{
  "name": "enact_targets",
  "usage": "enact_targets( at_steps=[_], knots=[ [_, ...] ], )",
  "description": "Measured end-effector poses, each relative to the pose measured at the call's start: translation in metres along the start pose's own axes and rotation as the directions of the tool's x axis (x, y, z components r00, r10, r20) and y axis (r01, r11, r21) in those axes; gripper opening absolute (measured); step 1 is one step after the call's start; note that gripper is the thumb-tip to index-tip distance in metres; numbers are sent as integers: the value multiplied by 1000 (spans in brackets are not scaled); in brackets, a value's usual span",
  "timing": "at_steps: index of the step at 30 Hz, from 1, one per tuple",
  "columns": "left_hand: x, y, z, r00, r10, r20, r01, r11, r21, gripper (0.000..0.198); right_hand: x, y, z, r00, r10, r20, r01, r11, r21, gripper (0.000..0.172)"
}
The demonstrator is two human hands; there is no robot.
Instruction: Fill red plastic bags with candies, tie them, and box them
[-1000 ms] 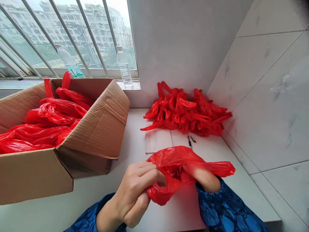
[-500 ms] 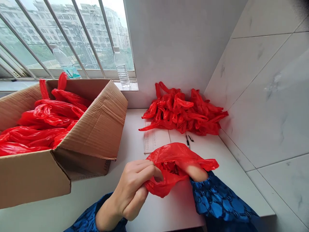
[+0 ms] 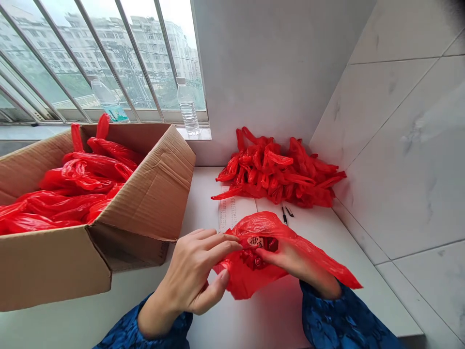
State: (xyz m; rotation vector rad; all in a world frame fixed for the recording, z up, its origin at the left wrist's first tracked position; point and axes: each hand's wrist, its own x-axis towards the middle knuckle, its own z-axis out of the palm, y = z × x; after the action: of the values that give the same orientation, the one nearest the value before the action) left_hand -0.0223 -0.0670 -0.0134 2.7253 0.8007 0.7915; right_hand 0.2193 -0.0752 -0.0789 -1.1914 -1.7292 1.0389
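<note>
An untied bag point(image 3: 242, 287) at six o'clock lay open around red packets point(image 3: 251, 260); left hand's point(image 3: 198, 271) fingers rested thumb-apart by its rim, right hand's point(image 3: 290, 259) grip inside unclear; box point(image 3: 145, 189) at nine already held bags point(image 3: 98, 169).

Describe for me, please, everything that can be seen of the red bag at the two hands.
The red bag looks like thin, glossy, slightly see-through plastic, crumpled and open at the mouth. Dark red, shiny contents show inside, with dark characters on a pale patch. One end tapers to the picture's right. The left hand has its fingertips at the bag's left rim; the right hand reaches into the mouth. Whether the bag rests on the white table is unclear.
</note>
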Motion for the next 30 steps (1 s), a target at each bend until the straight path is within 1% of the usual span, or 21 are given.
enact_targets(
  at_steps=[2,3,4,6,8,10,12,15,18,21,24,27,30],
  knots=[
    [1,-4,1,999,-38,4,38,997,63,56,-6,1,-3,999,7,54,-9,999,47,31],
    [2,-6,3,997,-71,-1,71,992,100,60,-9,0,-5,996,7,91,-15,996,83,35],
    [1,-8,5,994,-112,-8,112,984,141,57,-11,-1,-6,992,2,124,-18,992,124,36],
    [-1,-11,8,983,-185,-14,184,960,213,40,-13,-6,-7,986,-7,164,-26,980,198,34],
    [-3,-13,11,976,-216,2,210,952,222,28,-11,-13,-6,987,-9,159,-27,974,223,33],
    [-6,-13,14,975,-222,18,217,965,145,24,-9,-19,-4,993,-25,114,-2,974,225,31],
    [-9,-12,16,968,-251,20,251,968,9,25,-6,-21,0,995,-55,77,38,977,211,30],
    [-12,-11,20,942,-334,39,335,925,-179,37,-3,-18,5,994,-88,71,70,973,219,33],
    [-13,-11,25,922,-379,80,387,894,-225,38,-5,-13,7,992,-98,75,75,962,263,37],
    [-13,-11,29,920,-388,53,387,881,-272,37,-6,-13,8,991,-94,99,52,931,361,37],
    [-12,-9,29,930,-367,1,350,886,-305,35,-5,-15,9,986,-116,118,40,860,508,31],
    [-11,-7,28,950,-304,-65,283,932,-227,28,-1,-11,14,991,-116,63,66,847,528,22],
    [-10,-6,27,964,-227,-135,205,965,-161,10,1,-3,20,991,-135,0,115,845,522,12]
  ],
)
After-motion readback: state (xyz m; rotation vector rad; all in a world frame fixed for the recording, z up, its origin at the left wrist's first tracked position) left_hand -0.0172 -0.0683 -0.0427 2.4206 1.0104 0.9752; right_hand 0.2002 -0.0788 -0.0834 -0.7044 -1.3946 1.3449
